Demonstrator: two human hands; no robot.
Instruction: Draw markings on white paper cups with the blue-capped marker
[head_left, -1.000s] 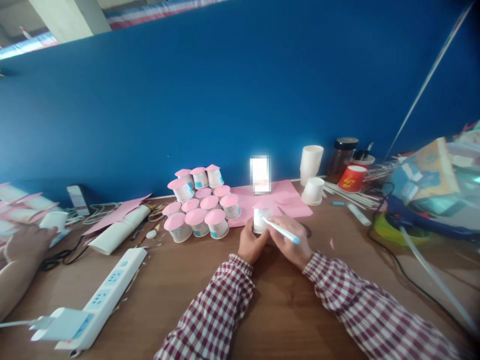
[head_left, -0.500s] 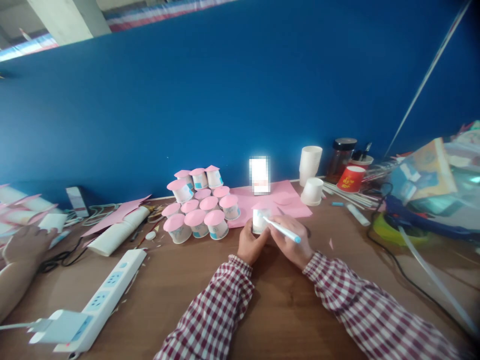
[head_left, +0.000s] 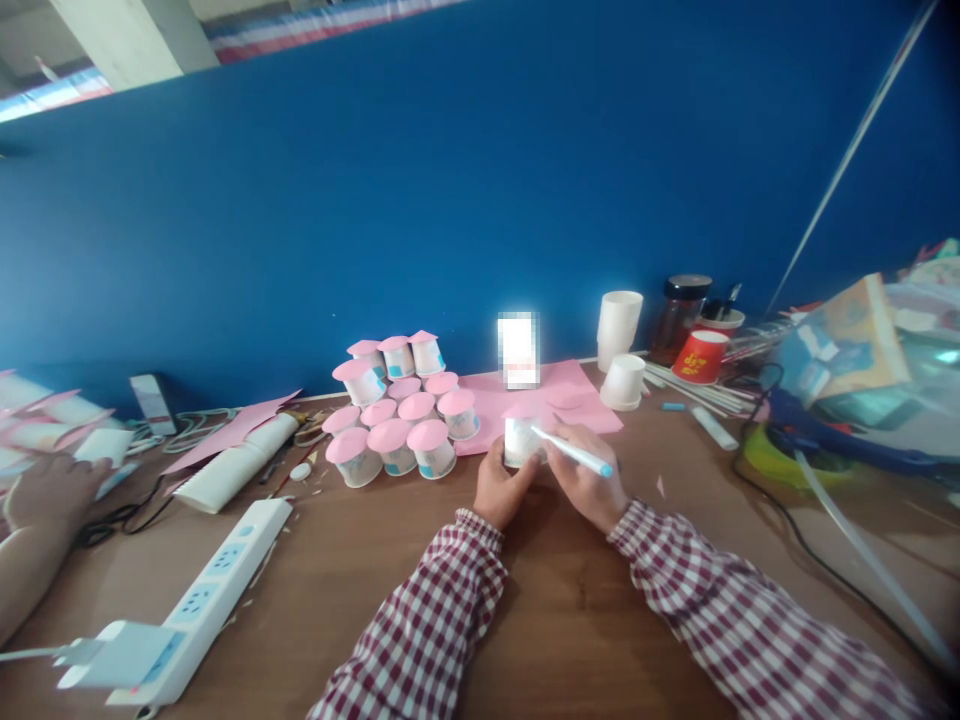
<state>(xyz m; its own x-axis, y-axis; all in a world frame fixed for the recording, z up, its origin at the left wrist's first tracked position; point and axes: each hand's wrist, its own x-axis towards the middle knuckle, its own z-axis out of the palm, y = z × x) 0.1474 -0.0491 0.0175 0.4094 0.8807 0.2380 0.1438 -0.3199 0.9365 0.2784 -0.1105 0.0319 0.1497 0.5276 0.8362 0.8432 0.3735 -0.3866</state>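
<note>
My left hand [head_left: 504, 484] is closed around the lower left of a white paper cup [head_left: 519, 440], which stands upside down on the table under a pink paper cone. My right hand [head_left: 589, 482] grips a white marker with a light blue end [head_left: 576, 452], its tip at the cup's right side. Faint blue marks show on the cup wall; their shape is too blurred to tell. Left of my hands stand several upturned cups with pink cone tops [head_left: 390, 436]. Behind the held cup lies pink paper [head_left: 487, 400].
White cups [head_left: 622, 382] stand to the right, with a red paper cup [head_left: 700, 357] and a dark-lidded jar [head_left: 679, 315] beyond. A power strip [head_left: 214, 590] lies at front left, near a co-worker's hand [head_left: 52, 495]. A blue partition [head_left: 480, 180] closes off the back.
My right hand and the marker have shifted slightly right, the marker tip moving right across the cup. My left hand stays on the cup.
</note>
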